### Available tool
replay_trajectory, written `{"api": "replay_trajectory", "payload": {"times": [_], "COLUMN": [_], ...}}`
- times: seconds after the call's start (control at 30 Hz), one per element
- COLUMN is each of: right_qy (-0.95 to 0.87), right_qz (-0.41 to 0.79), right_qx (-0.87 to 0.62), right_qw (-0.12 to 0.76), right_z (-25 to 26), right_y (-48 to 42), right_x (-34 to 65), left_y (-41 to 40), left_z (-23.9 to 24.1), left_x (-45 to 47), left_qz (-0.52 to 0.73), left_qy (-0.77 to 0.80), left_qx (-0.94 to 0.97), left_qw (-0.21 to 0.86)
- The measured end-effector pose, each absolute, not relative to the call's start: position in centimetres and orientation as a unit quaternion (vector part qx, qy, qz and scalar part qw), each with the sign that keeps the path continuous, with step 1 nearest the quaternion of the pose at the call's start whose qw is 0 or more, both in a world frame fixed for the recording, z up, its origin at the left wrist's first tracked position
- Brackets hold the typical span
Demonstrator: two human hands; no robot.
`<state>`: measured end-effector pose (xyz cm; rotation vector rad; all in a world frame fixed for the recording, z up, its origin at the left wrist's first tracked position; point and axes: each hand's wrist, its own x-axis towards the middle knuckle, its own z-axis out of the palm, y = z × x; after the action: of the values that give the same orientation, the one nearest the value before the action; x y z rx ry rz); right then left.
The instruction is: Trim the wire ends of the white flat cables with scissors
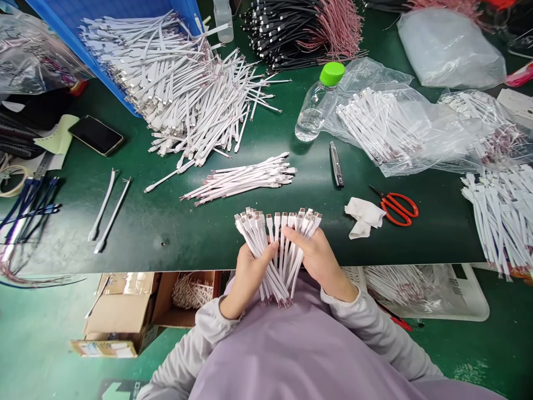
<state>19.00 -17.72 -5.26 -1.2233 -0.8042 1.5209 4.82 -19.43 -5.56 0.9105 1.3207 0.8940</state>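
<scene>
A fanned bundle of short white cables (275, 283) is held between my two hands at the table's front edge, connector ends up and thin bare wire ends down. My left hand (249, 273) is closed round the left part, its thumb across the front. My right hand (322, 262) grips the right part, its thumb lying over the cables near the connectors. Just beyond lies a smaller loose row of white cables (245, 179). Behind it a large heap of white cables (183, 89) spills out of a blue bin (60, 30).
Right of my hands lie crumpled tissue (363, 216), red-handled scissors (400, 209) and a utility knife (336, 165). A green-capped bottle (312, 111) stands behind. Bagged cables (378, 125) and a cable pile (502, 216) occupy the right. Two single cables (109, 214) and a phone (96, 135) lie left.
</scene>
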Motion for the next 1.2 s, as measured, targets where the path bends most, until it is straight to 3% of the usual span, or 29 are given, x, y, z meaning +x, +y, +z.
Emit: {"api": "replay_trajectory", "payload": {"times": [0.33,0.5,0.83,1.2], "right_qy": [-0.336,-0.305,-0.573,-0.619], "right_qz": [0.628,0.685,0.589,0.556], "right_qx": [-0.5,-0.447,-0.539,-0.554], "right_qw": [0.492,0.489,0.184,0.036], "right_z": [-5.4,-3.4,0.9,2.6], "right_y": [-17.8,-16.2,-12.4,-11.6], "right_x": [19.1,21.1,24.5,24.2], "left_y": [-19.4,-18.9,-18.3,-18.4], "left_z": [-5.7,-5.2,-4.2,-4.0], "left_x": [4.8,4.4,4.0,3.8], "left_qz": [0.398,0.415,0.349,0.33], "left_qy": [0.563,0.526,0.525,0.526], "left_qx": [0.38,0.372,0.348,0.383], "left_qw": [0.617,0.642,0.694,0.684]}}
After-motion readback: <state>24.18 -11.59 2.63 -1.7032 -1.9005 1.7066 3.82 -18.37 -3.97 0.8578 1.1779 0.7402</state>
